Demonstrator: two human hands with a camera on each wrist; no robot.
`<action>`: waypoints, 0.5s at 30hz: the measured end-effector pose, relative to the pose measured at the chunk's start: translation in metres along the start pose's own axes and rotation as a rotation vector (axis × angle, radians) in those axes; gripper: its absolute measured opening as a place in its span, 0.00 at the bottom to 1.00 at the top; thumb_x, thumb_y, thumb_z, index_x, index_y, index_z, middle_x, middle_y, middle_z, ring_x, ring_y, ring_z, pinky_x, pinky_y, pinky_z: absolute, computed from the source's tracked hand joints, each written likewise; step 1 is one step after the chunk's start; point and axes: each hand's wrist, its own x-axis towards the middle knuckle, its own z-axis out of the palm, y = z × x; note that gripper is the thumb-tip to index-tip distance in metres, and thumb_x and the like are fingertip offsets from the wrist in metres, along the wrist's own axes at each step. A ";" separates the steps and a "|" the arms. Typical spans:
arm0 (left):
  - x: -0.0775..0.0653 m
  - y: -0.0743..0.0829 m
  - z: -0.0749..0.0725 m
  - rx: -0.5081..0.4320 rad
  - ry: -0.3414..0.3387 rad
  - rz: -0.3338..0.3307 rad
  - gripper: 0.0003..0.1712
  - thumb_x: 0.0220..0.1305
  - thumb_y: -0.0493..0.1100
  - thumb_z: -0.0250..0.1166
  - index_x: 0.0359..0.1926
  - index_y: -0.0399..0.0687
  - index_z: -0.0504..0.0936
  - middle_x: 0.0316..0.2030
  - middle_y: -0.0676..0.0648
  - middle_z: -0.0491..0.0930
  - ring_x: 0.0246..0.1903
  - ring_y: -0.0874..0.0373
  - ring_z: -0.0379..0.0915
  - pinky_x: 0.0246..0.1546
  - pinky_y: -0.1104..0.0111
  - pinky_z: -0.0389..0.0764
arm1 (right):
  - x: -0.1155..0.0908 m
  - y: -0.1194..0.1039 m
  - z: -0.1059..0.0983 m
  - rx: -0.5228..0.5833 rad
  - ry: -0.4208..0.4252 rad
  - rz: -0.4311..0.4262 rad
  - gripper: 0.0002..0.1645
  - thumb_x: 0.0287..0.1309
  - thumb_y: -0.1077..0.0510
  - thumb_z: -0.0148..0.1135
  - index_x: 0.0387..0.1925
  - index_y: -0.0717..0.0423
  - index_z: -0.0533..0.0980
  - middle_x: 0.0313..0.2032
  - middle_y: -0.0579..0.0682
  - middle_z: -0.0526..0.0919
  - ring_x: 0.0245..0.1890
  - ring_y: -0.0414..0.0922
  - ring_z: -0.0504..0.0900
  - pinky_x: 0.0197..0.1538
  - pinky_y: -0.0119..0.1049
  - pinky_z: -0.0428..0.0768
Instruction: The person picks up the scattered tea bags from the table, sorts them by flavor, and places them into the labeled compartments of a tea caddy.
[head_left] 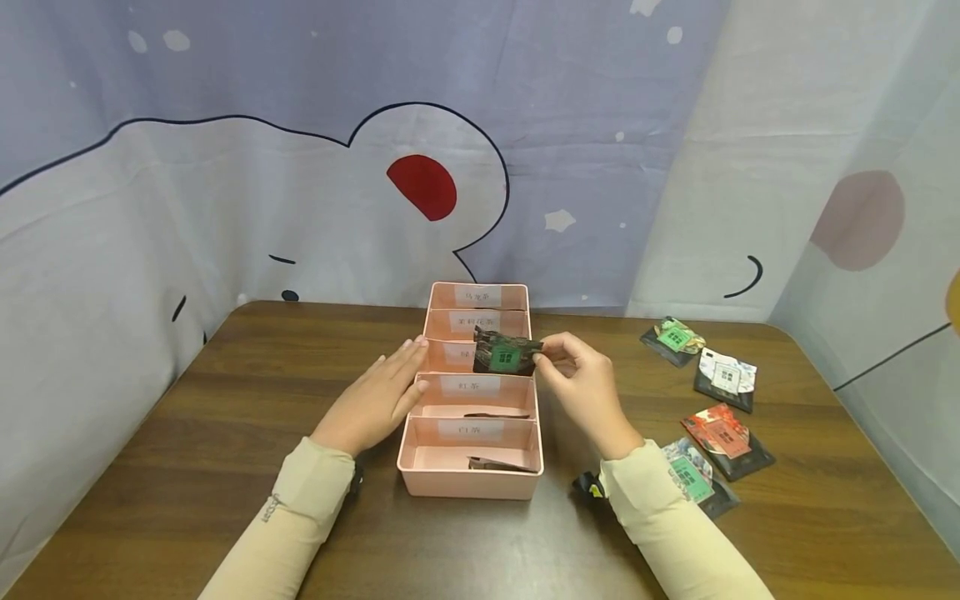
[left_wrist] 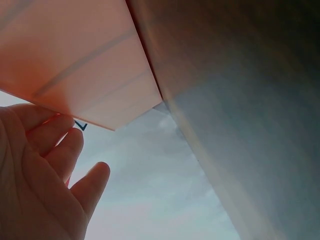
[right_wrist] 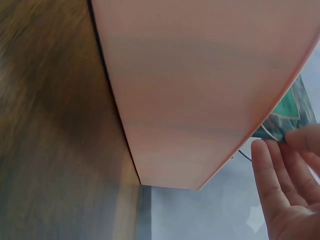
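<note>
We see a long, rectangular pink plastic box near the middle of the desk, its far end close to the back edge. Walls divide it into 5 compartments, each with a paper label. Our right hand has its thumb and fingers clamped on the right end of a dark, crinkled tea packet with a green square, above the 3rd compartment. Our left hand has its fingers extended and the thumb apart, touching the box's left rim. 1 thin packet lies in each of the 2 compartments nearest the desk's front edge.

Toward the desk's right edge, 4 flat packets with patterned faces lie from the back right corner forward: a green-labelled packet, a white packet, a red packet and a bluish packet, partly behind our sleeve.
</note>
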 end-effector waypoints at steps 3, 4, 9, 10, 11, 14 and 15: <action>0.000 0.000 0.000 -0.004 -0.002 -0.001 0.36 0.81 0.54 0.46 0.79 0.38 0.54 0.78 0.43 0.52 0.77 0.46 0.47 0.76 0.48 0.52 | 0.000 0.003 0.000 -0.056 -0.043 -0.060 0.06 0.56 0.73 0.69 0.36 0.65 0.82 0.33 0.57 0.87 0.32 0.50 0.87 0.39 0.34 0.88; 0.000 0.001 0.000 -0.005 -0.003 -0.003 0.36 0.81 0.54 0.46 0.79 0.38 0.54 0.78 0.43 0.52 0.77 0.46 0.47 0.76 0.48 0.53 | 0.000 0.005 0.000 -0.071 -0.057 -0.081 0.06 0.56 0.73 0.69 0.35 0.64 0.82 0.32 0.57 0.88 0.32 0.49 0.88 0.39 0.35 0.88; 0.001 0.000 0.001 -0.006 -0.006 -0.004 0.36 0.81 0.54 0.45 0.79 0.38 0.54 0.78 0.43 0.52 0.78 0.46 0.46 0.76 0.48 0.54 | 0.000 0.009 -0.003 -0.138 -0.114 -0.160 0.06 0.55 0.71 0.70 0.35 0.62 0.83 0.31 0.54 0.87 0.31 0.48 0.87 0.36 0.39 0.88; 0.001 0.000 0.001 -0.004 -0.006 -0.003 0.36 0.81 0.54 0.45 0.79 0.38 0.54 0.78 0.43 0.52 0.78 0.46 0.46 0.75 0.47 0.54 | 0.000 0.010 -0.004 -0.147 -0.124 -0.171 0.06 0.55 0.71 0.70 0.36 0.62 0.82 0.31 0.55 0.87 0.31 0.48 0.87 0.36 0.40 0.88; 0.001 -0.001 0.001 -0.003 -0.005 -0.002 0.36 0.81 0.54 0.45 0.79 0.38 0.54 0.78 0.43 0.52 0.78 0.46 0.47 0.75 0.47 0.54 | 0.000 0.011 -0.004 -0.155 -0.135 -0.179 0.06 0.55 0.71 0.69 0.36 0.62 0.82 0.31 0.55 0.86 0.31 0.48 0.86 0.36 0.41 0.88; 0.001 -0.001 0.001 -0.004 -0.006 -0.002 0.36 0.81 0.54 0.45 0.79 0.38 0.54 0.78 0.42 0.52 0.77 0.46 0.47 0.75 0.47 0.54 | 0.000 0.013 -0.006 -0.172 -0.160 -0.195 0.07 0.55 0.72 0.68 0.36 0.62 0.82 0.31 0.55 0.86 0.30 0.48 0.86 0.35 0.43 0.88; 0.001 0.000 0.000 -0.005 -0.007 -0.002 0.36 0.81 0.54 0.45 0.79 0.38 0.54 0.78 0.42 0.52 0.77 0.45 0.47 0.75 0.47 0.54 | 0.000 0.014 -0.007 -0.176 -0.168 -0.197 0.07 0.55 0.72 0.68 0.36 0.62 0.82 0.31 0.55 0.85 0.30 0.48 0.86 0.35 0.42 0.88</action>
